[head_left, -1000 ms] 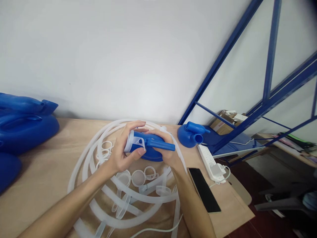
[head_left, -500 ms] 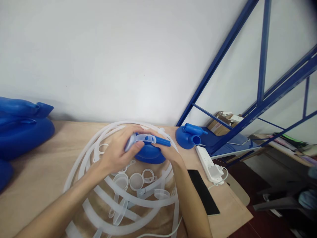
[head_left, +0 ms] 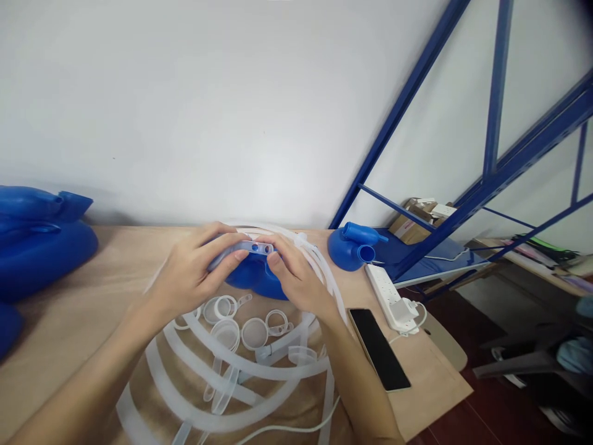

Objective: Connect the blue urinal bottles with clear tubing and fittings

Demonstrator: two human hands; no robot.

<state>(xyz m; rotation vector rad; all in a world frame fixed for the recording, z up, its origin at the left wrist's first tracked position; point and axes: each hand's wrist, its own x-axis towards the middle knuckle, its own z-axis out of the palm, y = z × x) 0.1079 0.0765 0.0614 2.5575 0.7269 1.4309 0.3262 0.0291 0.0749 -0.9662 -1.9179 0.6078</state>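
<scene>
A blue plastic bottle (head_left: 262, 283) sits among the coils of clear tubing, its upper part mostly covered by my hands. My left hand (head_left: 197, 272) is closed on a translucent cap with a flat strap (head_left: 259, 248); two holes show near the strap's end. Fingers of my right hand (head_left: 301, 278) wrap over the bottle's top, hiding its neck, and the thumb touches the strap's tip. Below lie several loose translucent strapped caps (head_left: 254, 334) and the milky tubing (head_left: 204, 420).
More blue bottles (head_left: 46, 253) stand at the left, and another blue bottle (head_left: 347, 250) at the right. A white power strip (head_left: 386, 296), a phone (head_left: 380, 349) and a white cable (head_left: 287, 428) lie on the wooden table (head_left: 430, 389). Blue metal shelving (head_left: 398, 123) rises at the right.
The bottle and the cap's strap have shifted left and turned, and the bottle's neck is now hidden. My right hand has moved inward, its thumb now at the strap's end.
</scene>
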